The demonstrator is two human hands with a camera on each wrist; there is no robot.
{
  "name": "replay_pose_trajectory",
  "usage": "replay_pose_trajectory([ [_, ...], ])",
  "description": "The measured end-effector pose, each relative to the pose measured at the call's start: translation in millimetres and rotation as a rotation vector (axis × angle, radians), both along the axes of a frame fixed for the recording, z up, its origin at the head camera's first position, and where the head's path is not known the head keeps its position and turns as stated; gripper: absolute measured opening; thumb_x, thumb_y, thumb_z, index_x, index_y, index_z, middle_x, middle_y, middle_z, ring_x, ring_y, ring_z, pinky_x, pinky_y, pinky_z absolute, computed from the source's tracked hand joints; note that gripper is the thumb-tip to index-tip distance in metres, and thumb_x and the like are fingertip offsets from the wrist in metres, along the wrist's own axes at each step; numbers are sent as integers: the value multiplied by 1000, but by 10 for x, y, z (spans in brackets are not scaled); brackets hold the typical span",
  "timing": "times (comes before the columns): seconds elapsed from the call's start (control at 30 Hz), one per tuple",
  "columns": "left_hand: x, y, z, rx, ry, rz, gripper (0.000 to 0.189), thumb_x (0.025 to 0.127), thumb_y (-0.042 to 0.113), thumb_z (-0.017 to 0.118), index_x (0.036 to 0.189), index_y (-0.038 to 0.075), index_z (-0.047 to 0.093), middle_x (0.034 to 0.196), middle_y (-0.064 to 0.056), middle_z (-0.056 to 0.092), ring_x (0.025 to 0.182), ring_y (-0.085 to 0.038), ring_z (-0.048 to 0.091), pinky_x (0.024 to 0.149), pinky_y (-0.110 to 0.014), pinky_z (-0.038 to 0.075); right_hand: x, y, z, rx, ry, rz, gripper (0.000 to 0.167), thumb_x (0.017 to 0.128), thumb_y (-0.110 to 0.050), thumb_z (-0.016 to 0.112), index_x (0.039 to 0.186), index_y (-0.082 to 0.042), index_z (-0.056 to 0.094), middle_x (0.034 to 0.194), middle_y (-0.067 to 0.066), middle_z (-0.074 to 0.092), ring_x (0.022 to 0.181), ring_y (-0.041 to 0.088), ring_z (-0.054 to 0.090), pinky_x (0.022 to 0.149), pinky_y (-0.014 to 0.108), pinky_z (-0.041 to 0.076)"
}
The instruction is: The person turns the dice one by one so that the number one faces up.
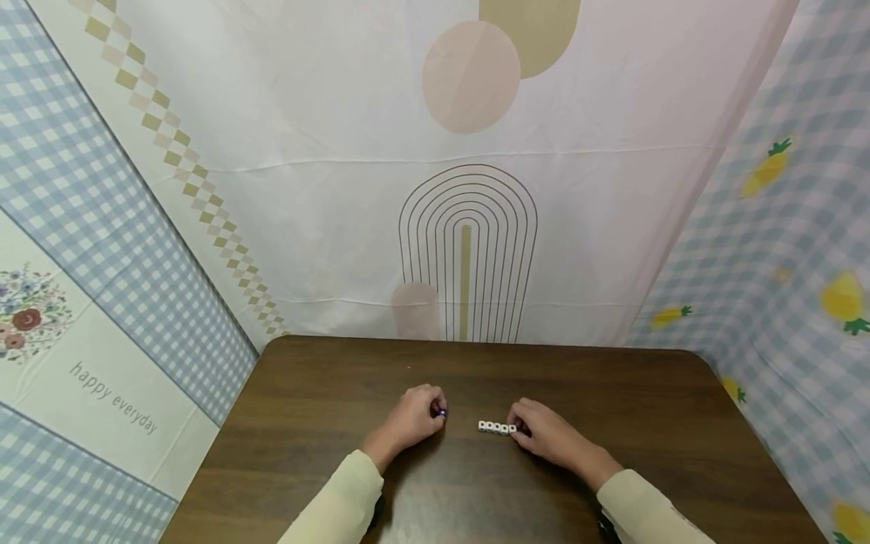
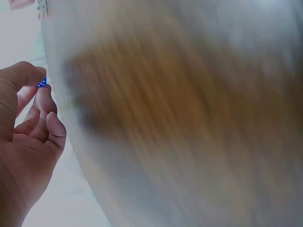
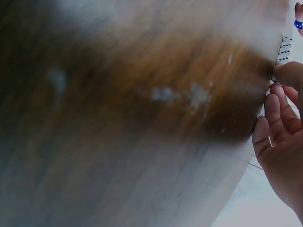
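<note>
A blue die with white pips point(image 2: 41, 83) is pinched between the thumb and forefinger of my left hand point(image 1: 411, 418), just left of the table's middle. Several white dice point(image 1: 497, 428) stand side by side in a short straight row on the tabletop. At the row's right end, my right hand point(image 1: 547, 435) pinches the last white die point(image 3: 273, 82), mostly covered by the fingertips. Blue pips show on the other white dice point(image 3: 284, 52) in the right wrist view. A gap of bare wood separates the left hand from the row's left end.
The brown wooden table point(image 1: 326, 378) has rounded far corners. Behind it hangs a pale patterned cloth point(image 1: 326, 227), with blue checked cloths point(image 1: 761, 249) at the sides. Pale sleeves point(image 1: 343, 499) cover both forearms.
</note>
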State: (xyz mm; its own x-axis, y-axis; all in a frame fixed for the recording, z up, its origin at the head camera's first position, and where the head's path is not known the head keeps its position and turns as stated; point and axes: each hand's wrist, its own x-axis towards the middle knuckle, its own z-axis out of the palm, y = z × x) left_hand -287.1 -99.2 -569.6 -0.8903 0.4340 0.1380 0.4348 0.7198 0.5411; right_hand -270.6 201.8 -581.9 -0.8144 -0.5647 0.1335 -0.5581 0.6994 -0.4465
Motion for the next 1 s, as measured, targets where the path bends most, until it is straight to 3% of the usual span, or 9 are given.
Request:
replay_pose_trajectory([
  [0.43,58,338,-30,-5,-4,-81,13,83,11,79,87,17,67,86,7,59,77,-4,53,72,-24,48,-26,-3,10,-1,-34,-9,17,91,-9,75,92,-20,63,89,-9,55,80,2,51,70,24,48],
  [0.7,76,491,-46,-7,-12,-96,13,83,9,79,89,15,69,85,6,61,76,-2,53,70,-20,46,-26,-4,15,-8,-60,-19,18,91,-8,76,92,-19,62,88,-9,55,79,2,51,69,24,47],
  [1.0,69,540,-108,-48,28,-92,14,82,12,80,87,18,69,82,8,59,73,-1,50,67,-19,44,-19,-5,1,-20,-50,-10,18,90,-7,76,91,-19,62,88,-8,56,79,2,52,69,23,48],
])
